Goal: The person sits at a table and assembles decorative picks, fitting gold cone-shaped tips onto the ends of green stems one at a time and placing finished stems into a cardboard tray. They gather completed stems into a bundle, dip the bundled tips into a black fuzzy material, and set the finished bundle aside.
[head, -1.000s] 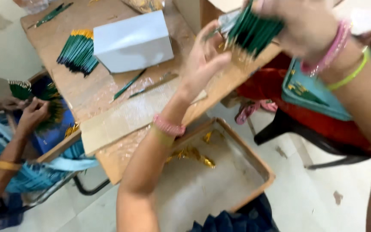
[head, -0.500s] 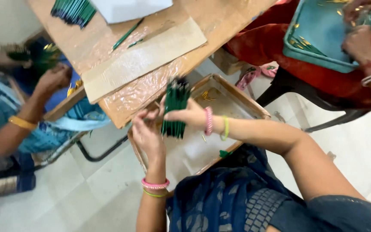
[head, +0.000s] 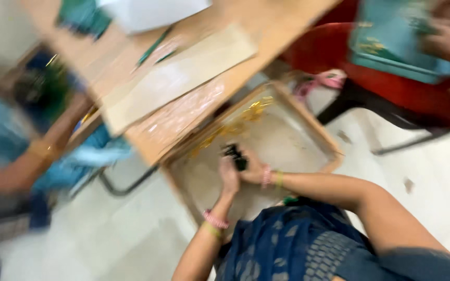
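Gripping dark green stick bundle (head: 235, 155) over wooden tray (head: 325, 141), right hand (head: 254, 167) closed round its near end, left hand (head: 229, 176) touching alongside with finger spread unclear from blur, bundle axis pointing up and away toward table (head: 266, 23).

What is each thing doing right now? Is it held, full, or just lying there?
Dark green bundle of thin sticks: held end-down over the tray, gripped by both hands.
Left hand: closed on the bundle.
Right hand: closed on the bundle.
Shallow wooden tray: on the lap, mostly bare, gold scraps in the far corner.
Gold foil scraps: lying loose.
Brown wooden table: paper sheets lying flat on it.
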